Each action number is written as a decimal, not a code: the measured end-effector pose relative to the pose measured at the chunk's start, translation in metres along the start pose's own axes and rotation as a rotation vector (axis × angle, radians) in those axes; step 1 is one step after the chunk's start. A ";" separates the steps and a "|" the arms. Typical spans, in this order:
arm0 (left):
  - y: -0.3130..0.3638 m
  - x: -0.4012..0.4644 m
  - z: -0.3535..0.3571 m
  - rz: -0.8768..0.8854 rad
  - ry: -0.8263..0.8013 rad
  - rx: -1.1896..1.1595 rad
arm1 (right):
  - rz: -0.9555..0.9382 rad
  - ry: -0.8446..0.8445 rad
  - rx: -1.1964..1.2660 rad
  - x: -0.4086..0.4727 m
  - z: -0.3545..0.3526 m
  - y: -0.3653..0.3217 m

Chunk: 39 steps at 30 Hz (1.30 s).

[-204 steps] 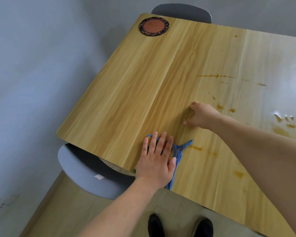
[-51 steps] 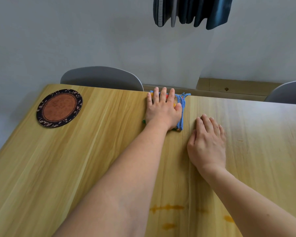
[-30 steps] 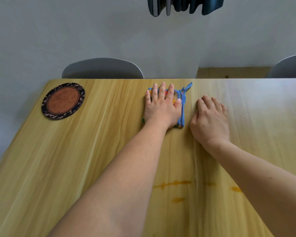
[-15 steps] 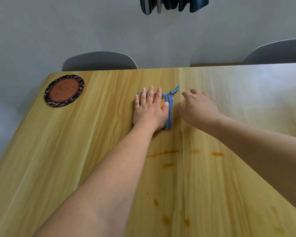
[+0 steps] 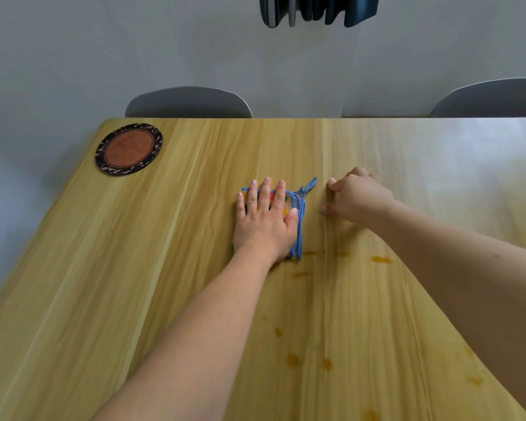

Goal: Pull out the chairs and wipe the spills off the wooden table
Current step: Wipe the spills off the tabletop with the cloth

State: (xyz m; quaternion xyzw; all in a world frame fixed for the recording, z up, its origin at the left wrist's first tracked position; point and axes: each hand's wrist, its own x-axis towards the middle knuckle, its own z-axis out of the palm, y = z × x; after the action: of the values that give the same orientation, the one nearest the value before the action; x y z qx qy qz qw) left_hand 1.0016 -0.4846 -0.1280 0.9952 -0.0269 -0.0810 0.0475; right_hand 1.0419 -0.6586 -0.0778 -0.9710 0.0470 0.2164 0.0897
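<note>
Left hand (image 5: 263,221) flat, fingers straight and slightly spread, presses the folded blue-edged cloth (image 5: 296,220) mid-table. At three o'clock, just beside it, the right hand (image 5: 354,194) rests on curled fingertips, holding nothing. Orange spills (image 5: 380,259) dot the smooth wooden table (image 5: 164,268) toward six. Round patterned coaster (image 5: 129,148) at ten; two grey chairs (image 5: 189,102) at twelve.

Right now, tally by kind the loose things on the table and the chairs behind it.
Cloths: 1, blue-edged cloth under the left hand.
Coasters: 1, round coaster.
Chairs: 2, left chair and right chair.
Total: 4.
</note>
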 end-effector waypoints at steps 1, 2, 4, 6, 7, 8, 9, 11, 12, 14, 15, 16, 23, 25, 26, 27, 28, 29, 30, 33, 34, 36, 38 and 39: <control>-0.001 -0.004 0.000 0.001 0.000 0.000 | -0.006 0.018 0.007 -0.002 -0.002 0.001; -0.001 -0.008 0.001 0.001 0.001 -0.003 | -0.008 0.028 0.013 -0.003 -0.004 0.002; -0.001 -0.013 0.002 0.002 0.002 -0.001 | 0.006 0.015 0.010 -0.002 -0.008 0.000; -0.002 -0.019 0.003 -0.002 0.003 -0.002 | 0.004 0.004 0.000 -0.006 -0.005 -0.006; -0.002 -0.021 0.003 -0.004 0.005 -0.002 | -0.010 0.035 -0.002 -0.012 -0.001 -0.009; -0.003 -0.022 0.004 -0.004 0.005 -0.001 | -0.031 0.089 -0.002 -0.019 0.004 -0.011; -0.003 -0.024 0.004 -0.005 0.003 0.001 | -0.064 0.149 -0.003 -0.030 0.010 -0.011; -0.004 -0.028 0.004 -0.006 -0.005 0.000 | -0.145 0.227 0.008 -0.058 0.020 -0.008; -0.005 -0.030 0.004 -0.008 -0.007 -0.002 | -0.180 0.238 0.018 -0.073 0.022 -0.006; -0.005 -0.037 0.004 -0.012 -0.009 -0.012 | -0.212 0.203 0.013 -0.100 0.025 0.001; -0.005 -0.042 0.003 -0.015 -0.011 -0.016 | -0.217 0.177 0.000 -0.113 0.026 0.005; -0.005 -0.047 0.004 -0.017 -0.012 -0.016 | -0.226 0.155 -0.011 -0.124 0.027 0.008; -0.008 -0.081 0.008 -0.039 -0.014 -0.013 | -0.256 -0.033 -0.076 -0.179 0.065 0.021; -0.008 -0.093 0.009 -0.040 -0.012 -0.015 | -0.261 -0.060 -0.102 -0.182 0.073 0.023; -0.009 -0.099 0.009 -0.040 -0.012 -0.016 | -0.254 -0.066 -0.100 -0.182 0.074 0.023; -0.010 -0.105 0.010 -0.042 -0.014 -0.017 | -0.247 -0.074 -0.098 -0.181 0.073 0.023; -0.010 -0.111 0.011 -0.043 -0.015 -0.013 | -0.239 -0.082 -0.099 -0.180 0.073 0.022; -0.011 -0.116 0.012 -0.040 -0.014 -0.009 | -0.230 -0.087 -0.102 -0.178 0.072 0.021; -0.011 -0.122 0.013 -0.038 -0.012 -0.004 | -0.225 -0.090 -0.102 -0.177 0.072 0.020; -0.014 -0.138 0.016 -0.032 -0.013 -0.001 | -0.201 -0.099 -0.081 -0.176 0.070 0.019; -0.014 -0.144 0.017 -0.029 -0.016 0.001 | -0.195 -0.099 -0.073 -0.176 0.068 0.019; -0.015 -0.156 0.020 -0.032 -0.023 0.008 | -0.192 -0.100 -0.065 -0.174 0.065 0.019; -0.016 -0.166 0.022 -0.040 -0.023 0.018 | -0.192 -0.093 -0.061 -0.173 0.063 0.019; -0.017 -0.171 0.023 -0.044 -0.022 0.018 | -0.191 -0.089 -0.061 -0.172 0.063 0.018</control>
State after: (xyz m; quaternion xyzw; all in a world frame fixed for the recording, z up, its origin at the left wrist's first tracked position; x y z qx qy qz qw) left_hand 0.8303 -0.4597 -0.1249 0.9950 -0.0063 -0.0929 0.0363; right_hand 0.8582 -0.6551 -0.0629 -0.9628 -0.0563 0.2511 0.0820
